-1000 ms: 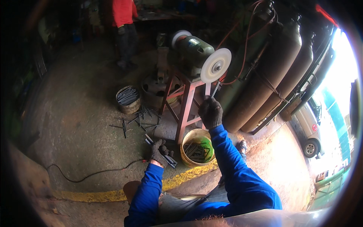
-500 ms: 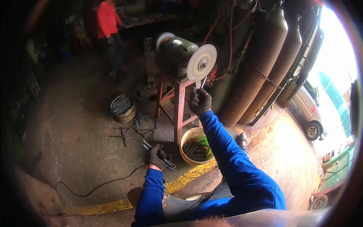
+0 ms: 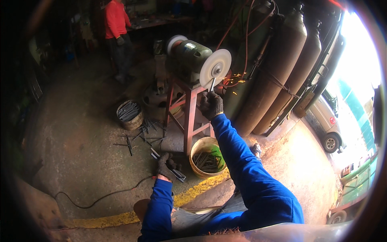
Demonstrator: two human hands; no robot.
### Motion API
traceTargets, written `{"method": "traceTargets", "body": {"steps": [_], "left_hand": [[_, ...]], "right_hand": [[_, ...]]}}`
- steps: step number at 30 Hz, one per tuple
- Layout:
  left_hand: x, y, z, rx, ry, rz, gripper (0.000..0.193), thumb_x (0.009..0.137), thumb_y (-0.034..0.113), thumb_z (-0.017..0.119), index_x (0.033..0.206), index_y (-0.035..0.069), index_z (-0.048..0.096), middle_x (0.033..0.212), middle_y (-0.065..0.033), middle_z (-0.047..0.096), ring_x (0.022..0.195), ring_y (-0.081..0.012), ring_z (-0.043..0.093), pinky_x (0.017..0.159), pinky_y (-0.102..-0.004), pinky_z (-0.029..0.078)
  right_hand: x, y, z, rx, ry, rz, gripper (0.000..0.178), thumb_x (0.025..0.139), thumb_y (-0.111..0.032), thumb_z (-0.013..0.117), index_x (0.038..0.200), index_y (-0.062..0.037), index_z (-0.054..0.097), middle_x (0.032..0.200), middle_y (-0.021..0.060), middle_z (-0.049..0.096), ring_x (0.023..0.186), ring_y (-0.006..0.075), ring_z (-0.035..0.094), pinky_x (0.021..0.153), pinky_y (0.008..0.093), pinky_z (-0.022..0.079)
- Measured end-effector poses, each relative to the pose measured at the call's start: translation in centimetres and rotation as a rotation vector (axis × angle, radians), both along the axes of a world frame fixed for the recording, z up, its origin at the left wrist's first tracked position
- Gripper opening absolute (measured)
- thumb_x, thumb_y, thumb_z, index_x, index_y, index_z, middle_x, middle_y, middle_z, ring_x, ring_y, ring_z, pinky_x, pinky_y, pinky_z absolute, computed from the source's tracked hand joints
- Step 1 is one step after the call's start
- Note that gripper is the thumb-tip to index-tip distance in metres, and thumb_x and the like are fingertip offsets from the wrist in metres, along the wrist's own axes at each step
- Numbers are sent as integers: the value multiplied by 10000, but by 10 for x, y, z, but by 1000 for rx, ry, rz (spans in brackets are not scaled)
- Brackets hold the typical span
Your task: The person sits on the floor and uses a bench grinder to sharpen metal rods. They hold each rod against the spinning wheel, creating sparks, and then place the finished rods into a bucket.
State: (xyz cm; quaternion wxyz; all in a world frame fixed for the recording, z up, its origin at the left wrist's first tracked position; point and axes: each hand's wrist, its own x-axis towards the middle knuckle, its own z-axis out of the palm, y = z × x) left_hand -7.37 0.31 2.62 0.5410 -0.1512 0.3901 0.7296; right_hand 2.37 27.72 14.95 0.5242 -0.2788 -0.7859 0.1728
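My gloved right hand [image 3: 212,105] is closed around a short metal rod [image 3: 212,84], its tip against the side of the pale grinding wheel [image 3: 209,69]. Orange sparks [image 3: 236,78] fly off to the right of that contact. The wheel sits on a green bench grinder [image 3: 191,54] on a red metal stand [image 3: 189,117]. Lower down on the left, my gloved left hand [image 3: 164,164] grips several metal rods [image 3: 178,174], whose ends stick out on both sides of the fist. Beside it stands a bucket [image 3: 196,171] with more rods inside.
A second bucket [image 3: 134,123] full of rods stands left of the stand, with loose rods [image 3: 147,135] on the floor. Tall gas cylinders [image 3: 282,60] lean at the right. A cable [image 3: 100,200] crosses the floor. A person in red [image 3: 117,22] stands at the back left.
The rod in my right hand has come against the wheel, and sparks now fly where none showed before. My left hand keeps its hold on the rods.
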Motion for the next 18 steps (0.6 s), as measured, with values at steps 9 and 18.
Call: {"method": "traceTargets", "body": {"steps": [9,18], "left_hand": [[0,5,-4,35,-25,-45,158,827,316,628,789,167,593,504,42,404,469,-158,409,570,-410,460],[1,1,0,50,-44,-74,120,832,300,627,843,189,582,518,64,428,454,-132,395,592,-398,461]], "right_hand": [[0,28,-15,102,-168,-110,165,812,-209,531,770,-59,587,738,196,610,746,401,599,631,448,475],[-1,26,-17,98,-152,-115,160,784,-210,531,803,-66,598,767,212,608,756,423,589,647,479,479]]}}
